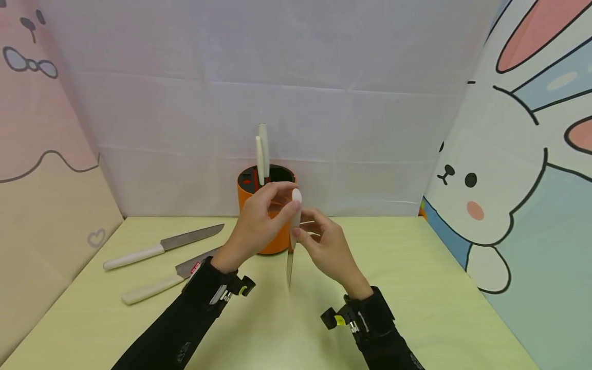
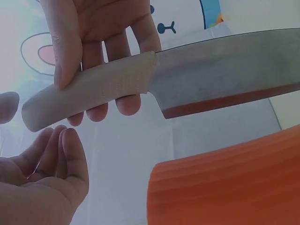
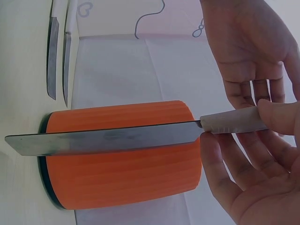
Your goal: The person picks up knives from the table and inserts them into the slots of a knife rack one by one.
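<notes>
A kitchen knife with a pale handle (image 1: 296,218) hangs upright, its blade (image 3: 108,140) pointing down, in front of the orange round knife block (image 3: 126,173). My right hand (image 1: 330,251) pinches that handle between thumb and fingers. Around the handle's top end hovers my left hand (image 1: 259,226), thumb and fingers loosely bent on either side. A small gap shows between the left fingers (image 2: 70,154) and the handle in the left wrist view. From the block's black top rise two white knife handles (image 1: 264,151).
On the table's left lie two more knives: a pointed one (image 1: 148,254) farther back and a broad-bladed one (image 1: 154,289) nearer, its blade partly behind my left wrist. A white cloth wall (image 1: 176,118) stands behind; printed cartoon cloths (image 1: 532,205) flank both sides.
</notes>
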The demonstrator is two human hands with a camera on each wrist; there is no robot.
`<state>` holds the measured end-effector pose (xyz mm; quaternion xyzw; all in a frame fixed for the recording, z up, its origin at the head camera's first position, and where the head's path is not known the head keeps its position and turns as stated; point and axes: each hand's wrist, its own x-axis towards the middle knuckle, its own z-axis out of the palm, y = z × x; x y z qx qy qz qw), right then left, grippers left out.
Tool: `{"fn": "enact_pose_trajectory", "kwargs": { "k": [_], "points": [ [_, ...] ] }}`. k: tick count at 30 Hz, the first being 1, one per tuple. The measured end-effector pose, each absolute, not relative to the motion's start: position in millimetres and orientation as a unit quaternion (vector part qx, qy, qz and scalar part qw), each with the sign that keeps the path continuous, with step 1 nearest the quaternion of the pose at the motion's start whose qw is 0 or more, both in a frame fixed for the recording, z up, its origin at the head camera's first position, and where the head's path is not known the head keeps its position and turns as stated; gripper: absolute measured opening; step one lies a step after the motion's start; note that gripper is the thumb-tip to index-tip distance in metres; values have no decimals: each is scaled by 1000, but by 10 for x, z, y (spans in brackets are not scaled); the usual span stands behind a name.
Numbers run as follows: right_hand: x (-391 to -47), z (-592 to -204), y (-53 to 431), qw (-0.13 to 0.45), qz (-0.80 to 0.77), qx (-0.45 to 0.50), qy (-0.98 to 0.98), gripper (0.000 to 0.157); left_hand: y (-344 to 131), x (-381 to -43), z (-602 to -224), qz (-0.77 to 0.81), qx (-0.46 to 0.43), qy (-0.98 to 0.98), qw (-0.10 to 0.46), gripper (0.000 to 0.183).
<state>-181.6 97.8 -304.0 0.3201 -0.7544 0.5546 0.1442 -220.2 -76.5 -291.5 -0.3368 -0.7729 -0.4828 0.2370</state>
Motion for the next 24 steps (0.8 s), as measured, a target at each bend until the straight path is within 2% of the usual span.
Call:
{"fn": "enact_pose_trajectory", "kwargs": {
  "k": [11, 24],
  "points": [
    [-1797, -3021, 970, 147, 553, 314, -758, 31, -701, -2157, -2908, -501, -334, -759, 249, 31],
    [-1851, -3080, 987, 154, 551, 307, -760, 29, -658, -2147, -2928, -517, -310, -762, 237, 35]
  ]
}}
